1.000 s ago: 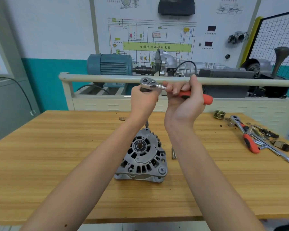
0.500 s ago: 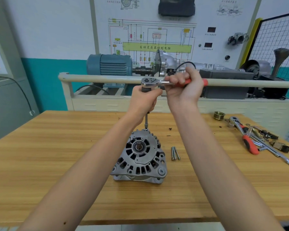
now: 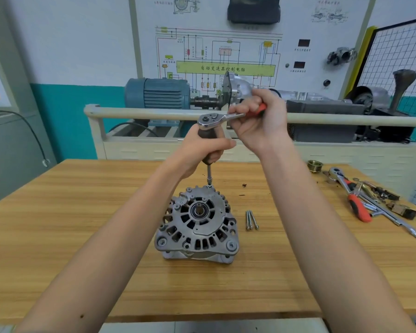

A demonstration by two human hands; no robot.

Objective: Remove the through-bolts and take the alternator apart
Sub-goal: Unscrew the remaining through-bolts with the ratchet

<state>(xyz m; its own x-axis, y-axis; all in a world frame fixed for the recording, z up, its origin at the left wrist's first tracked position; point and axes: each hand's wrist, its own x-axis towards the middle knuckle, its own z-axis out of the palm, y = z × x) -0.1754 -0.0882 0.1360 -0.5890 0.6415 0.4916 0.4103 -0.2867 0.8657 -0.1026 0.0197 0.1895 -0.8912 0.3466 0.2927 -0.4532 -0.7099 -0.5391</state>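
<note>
**Ratchet on the alternator's far bolt**

Head view: the alternator point(image 3: 197, 224) stands at the centre of the frame on the wooden table point(image 3: 58, 236), its finned round face turned up toward the camera and its bearing hole in the middle. Above its far edge a thin extension point(image 3: 209, 175) rises upright, its socket end sitting on the housing rim. The left hand point(image 3: 203, 150), just above centre, has its fingers curled round the dark grip at the top of that extension, thumb wrapped across the front. On top of the grip sits the chrome head of the ratchet point(image 3: 210, 120), its handle running to the right and slightly up. The right hand point(image 3: 259, 121) grips that handle, fingers folded over it and pressed together, with a patch of the red sleeve showing by the knuckles. Both forearms reach in from the bottom corners.

Just right of the alternator, three loose bolts point(image 3: 250, 219) lie side by side on the table, apart from the housing. At the right edge lies a heap of tools, among them a second ratchet point(image 3: 351, 195) with a red handle, and beyond it a small brass ring point(image 3: 314, 165). Behind the table, in the upper half, stand a blue motor point(image 3: 156, 92) and a wiring diagram board point(image 3: 216, 51).
</note>
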